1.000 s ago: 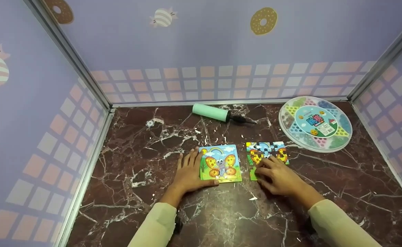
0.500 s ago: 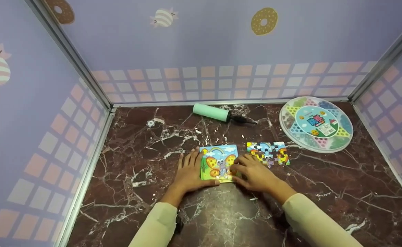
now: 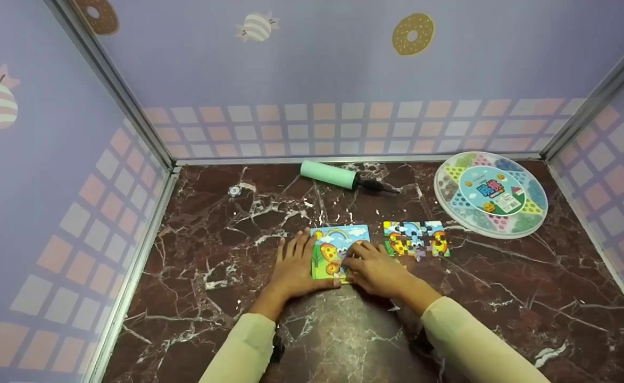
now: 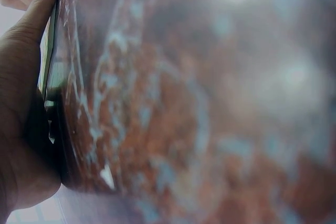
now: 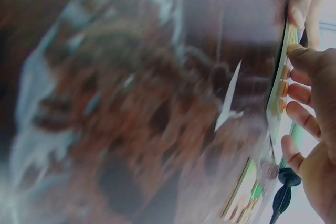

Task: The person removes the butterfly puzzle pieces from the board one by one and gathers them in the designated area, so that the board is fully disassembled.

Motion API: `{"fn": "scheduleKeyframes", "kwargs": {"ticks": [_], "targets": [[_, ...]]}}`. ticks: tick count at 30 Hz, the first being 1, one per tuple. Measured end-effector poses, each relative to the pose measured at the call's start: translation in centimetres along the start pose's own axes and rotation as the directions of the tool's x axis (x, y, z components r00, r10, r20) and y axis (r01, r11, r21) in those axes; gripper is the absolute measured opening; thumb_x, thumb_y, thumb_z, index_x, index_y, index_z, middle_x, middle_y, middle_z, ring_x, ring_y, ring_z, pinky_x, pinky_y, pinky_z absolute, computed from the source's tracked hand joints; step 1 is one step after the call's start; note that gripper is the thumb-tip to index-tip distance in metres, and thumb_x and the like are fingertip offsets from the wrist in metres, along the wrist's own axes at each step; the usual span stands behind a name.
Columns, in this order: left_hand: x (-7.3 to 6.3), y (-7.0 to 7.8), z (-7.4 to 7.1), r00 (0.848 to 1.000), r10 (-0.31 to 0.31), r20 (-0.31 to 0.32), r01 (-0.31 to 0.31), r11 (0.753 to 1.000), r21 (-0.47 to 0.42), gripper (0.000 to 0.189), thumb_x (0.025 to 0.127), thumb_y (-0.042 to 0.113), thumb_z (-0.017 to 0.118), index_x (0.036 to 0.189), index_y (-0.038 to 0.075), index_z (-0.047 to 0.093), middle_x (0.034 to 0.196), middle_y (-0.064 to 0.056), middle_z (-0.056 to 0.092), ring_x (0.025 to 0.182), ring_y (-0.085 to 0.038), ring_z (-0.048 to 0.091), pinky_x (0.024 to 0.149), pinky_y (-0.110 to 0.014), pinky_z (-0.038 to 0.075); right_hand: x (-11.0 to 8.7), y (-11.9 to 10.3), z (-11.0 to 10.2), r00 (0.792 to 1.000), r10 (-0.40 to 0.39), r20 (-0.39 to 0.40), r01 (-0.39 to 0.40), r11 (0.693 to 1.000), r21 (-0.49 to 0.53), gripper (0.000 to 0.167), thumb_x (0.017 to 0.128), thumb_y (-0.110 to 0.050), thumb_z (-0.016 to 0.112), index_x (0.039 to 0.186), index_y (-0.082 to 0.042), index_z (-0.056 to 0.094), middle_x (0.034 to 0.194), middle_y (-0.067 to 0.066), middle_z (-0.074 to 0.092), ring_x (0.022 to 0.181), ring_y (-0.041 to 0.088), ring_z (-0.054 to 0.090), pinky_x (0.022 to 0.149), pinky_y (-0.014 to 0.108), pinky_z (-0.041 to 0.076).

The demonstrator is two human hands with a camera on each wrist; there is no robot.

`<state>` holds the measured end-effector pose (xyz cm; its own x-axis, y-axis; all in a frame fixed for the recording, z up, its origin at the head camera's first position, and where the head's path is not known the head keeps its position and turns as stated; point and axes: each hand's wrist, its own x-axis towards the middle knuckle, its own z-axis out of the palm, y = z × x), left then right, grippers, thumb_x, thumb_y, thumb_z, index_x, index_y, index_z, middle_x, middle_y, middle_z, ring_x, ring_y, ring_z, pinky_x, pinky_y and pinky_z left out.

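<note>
In the head view my left hand lies flat with straight fingers along the left side of a square butterfly picture puzzle board. Its thumb runs along the board's front edge. My right hand is over the board's right half, and its bent fingertips touch the picture there. Whether they pinch a puzzle piece is hidden from above; the right wrist view shows the fingertips at the board surface, with no piece clear between them. Just right of the board, joined puzzle pieces form a partial butterfly picture.
Behind the board lies a mint-green hand pump with a black nozzle. A round Chinese checkers box lies at the back right. A small round disc sits at the back left. Purple patterned walls enclose the dark marbled table.
My right hand has moved left from the joined pieces onto the board. A green piece at the front of those pieces is gone from there. My left hand stays in place.
</note>
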<state>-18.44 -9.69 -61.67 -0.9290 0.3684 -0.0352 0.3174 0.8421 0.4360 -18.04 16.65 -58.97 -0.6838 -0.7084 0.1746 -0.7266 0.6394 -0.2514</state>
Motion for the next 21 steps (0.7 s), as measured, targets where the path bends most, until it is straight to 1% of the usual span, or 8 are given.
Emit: {"fn": "scheduleKeyframes", "kwargs": {"ticks": [4,9,16,21], "targets": [[-0.1,0.2,-0.2,1.0,-0.005,0.008,0.005,1.0,0.016,0.135,0.078,0.085,0.079,0.174,0.006,0.028,0.186,-0.018,0.019,0.171,-0.042,0.02,0.139,-0.069,0.006,0.6,-0.6,0.1,1.0,0.011,0.022,-0.011,1.0,-0.017,0.034,0.103,-0.027,0.077,0.135,-0.016,0.075,0.128,0.008,0.065,0.119,0.03,0.059,0.084,0.049,0.05],[-0.1,0.3,-0.4,1.0,-0.02,0.022,0.019,0.999,0.039,0.136,0.078,0.089,0.076,0.176,0.009,0.027,0.186,-0.016,0.017,0.172,-0.04,0.019,0.14,-0.067,0.006,1.1,-1.3,0.2,0.997,0.046,0.06,-0.045,0.999,-0.02,0.034,0.105,-0.027,0.074,0.137,-0.016,0.073,0.124,0.008,0.062,0.116,0.03,0.056,0.083,0.046,0.048],[0.1,0.3,-0.2,1.0,-0.024,0.019,0.023,0.998,0.059,0.135,0.077,0.091,0.075,0.176,0.011,0.027,0.186,-0.014,0.018,0.172,-0.039,0.019,0.14,-0.066,0.006,1.3,-1.7,0.4,0.997,0.064,0.038,-0.063,0.998,-0.02,0.032,0.101,-0.028,0.08,0.13,-0.017,0.076,0.121,0.009,0.062,0.111,0.03,0.055,0.078,0.043,0.045],[0.1,0.1,0.0,0.999,-0.022,0.025,0.021,0.999,0.048,0.137,0.077,0.091,0.074,0.176,0.01,0.026,0.187,-0.014,0.016,0.173,-0.039,0.017,0.14,-0.067,0.005,1.5,-1.8,0.6,0.996,0.081,0.038,-0.082,0.996,0.021,0.028,0.098,-0.025,0.083,0.123,-0.017,0.074,0.119,0.009,0.061,0.108,0.03,0.054,0.078,0.044,0.046]]}}
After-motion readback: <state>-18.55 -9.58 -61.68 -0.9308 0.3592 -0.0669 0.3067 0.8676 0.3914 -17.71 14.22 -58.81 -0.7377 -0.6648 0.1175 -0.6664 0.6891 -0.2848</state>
